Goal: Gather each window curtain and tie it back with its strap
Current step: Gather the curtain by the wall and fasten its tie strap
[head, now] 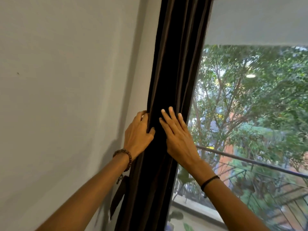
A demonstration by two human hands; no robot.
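A dark brown curtain (pixel 175 64) hangs bunched in narrow folds between the wall and the window. My left hand (pixel 139 132) grips its left edge, fingers curled behind the fabric and thumb on the front. Straight fingers of my right hand (pixel 176 132) press flat against the curtain's right side. A dark strap (pixel 119 195) of matching fabric dangles against the wall below my left wrist, to the left of the curtain, with neither hand on it.
A plain grey wall (pixel 66 97) fills the left. A large window pane (pixel 250 105) on the right shows trees and a metal railing (pixel 250 161) outside. A pale roller blind (pixel 258 20) covers the pane's top.
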